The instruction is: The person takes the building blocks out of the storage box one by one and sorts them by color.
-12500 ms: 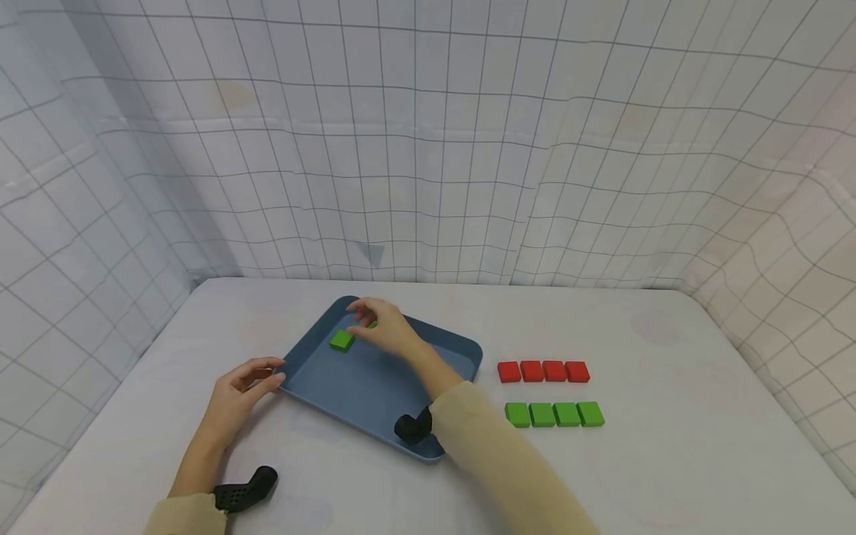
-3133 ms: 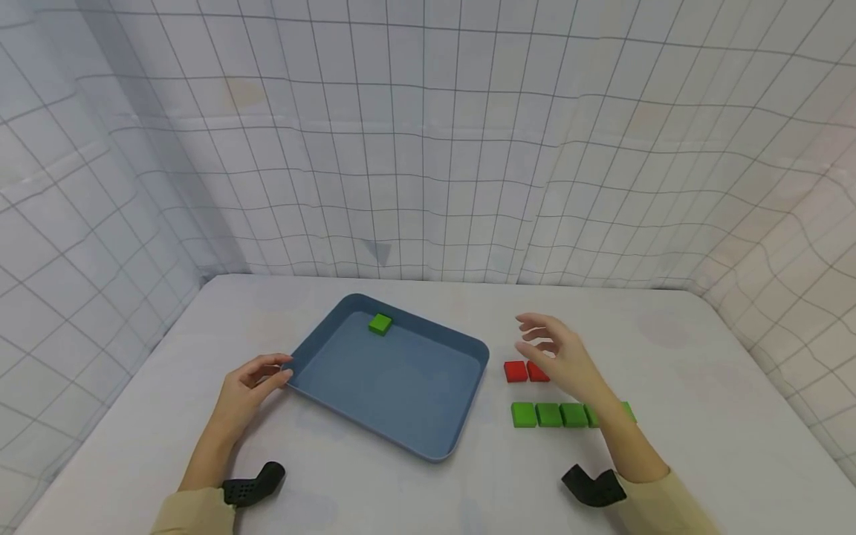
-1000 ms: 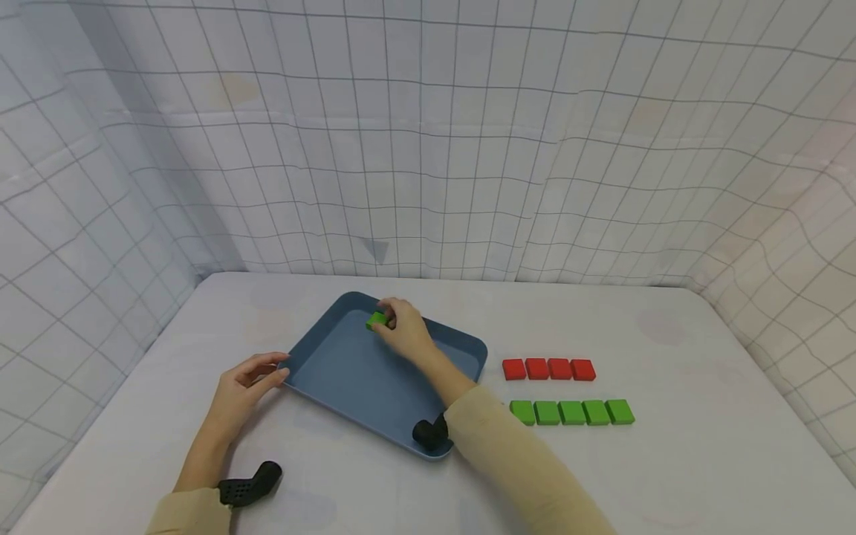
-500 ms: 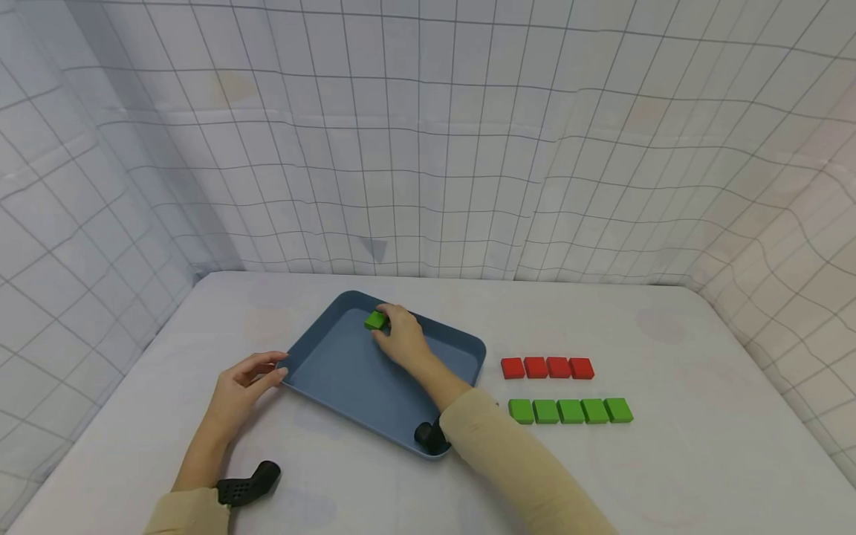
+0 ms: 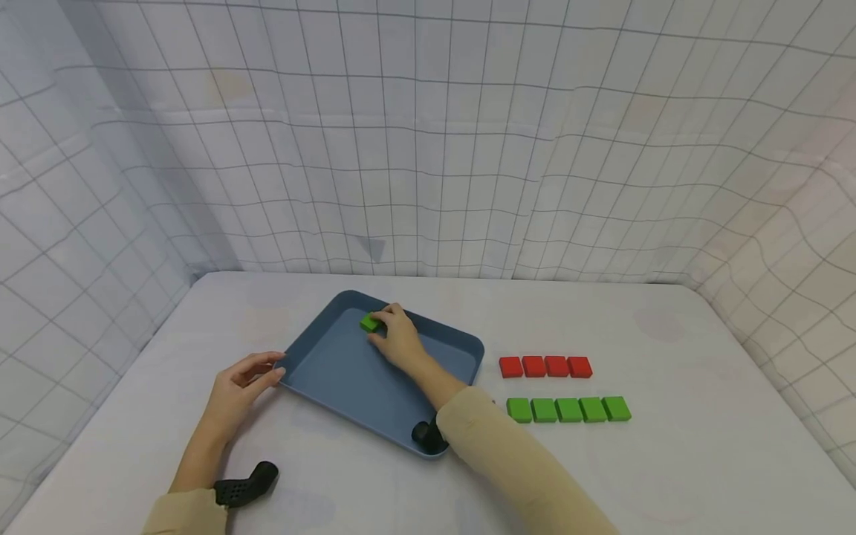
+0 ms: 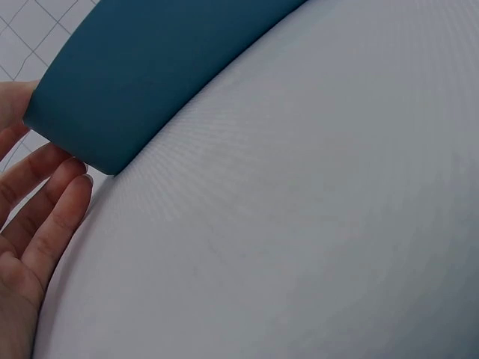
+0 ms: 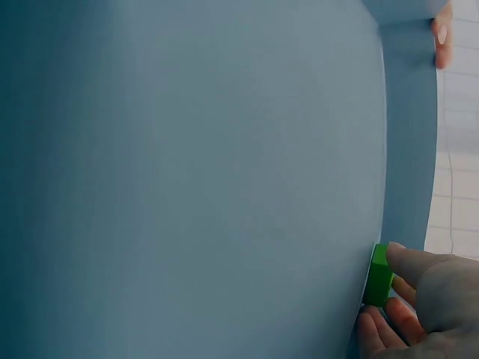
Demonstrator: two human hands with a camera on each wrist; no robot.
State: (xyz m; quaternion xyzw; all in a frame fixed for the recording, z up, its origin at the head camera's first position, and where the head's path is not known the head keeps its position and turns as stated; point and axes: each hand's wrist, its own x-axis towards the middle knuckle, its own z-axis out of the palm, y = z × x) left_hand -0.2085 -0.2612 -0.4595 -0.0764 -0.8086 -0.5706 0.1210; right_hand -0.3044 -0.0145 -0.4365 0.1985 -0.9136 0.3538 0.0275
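Observation:
A blue tray [image 5: 361, 379] lies at an angle on the white table. My left hand [image 5: 235, 391] holds its left corner, with thumb and fingertips on the rim; in the left wrist view the fingers [image 6: 46, 221] come up against the corner's outer side. My right hand [image 5: 401, 338] reaches into the tray near the far wall. Thumb and fingers there pinch a small green block [image 5: 368, 322], partly covered by the fingertips. The right wrist view shows this green block [image 7: 379, 277] close to the tray wall, with a digit on one face and other fingers curled beside it.
Right of the tray, a row of several red blocks [image 5: 545, 366] lies behind a row of several green blocks [image 5: 568, 409]. Black wrist devices [image 5: 246, 484] sit at both sleeves. A white gridded curtain [image 5: 428, 148] surrounds the table at the back and sides.
Earlier the tray showed two green blocks; now one shows, and the green row is one longer. My right hand returned from the rows to the tray; its block shifted slightly left. Left hand stayed.

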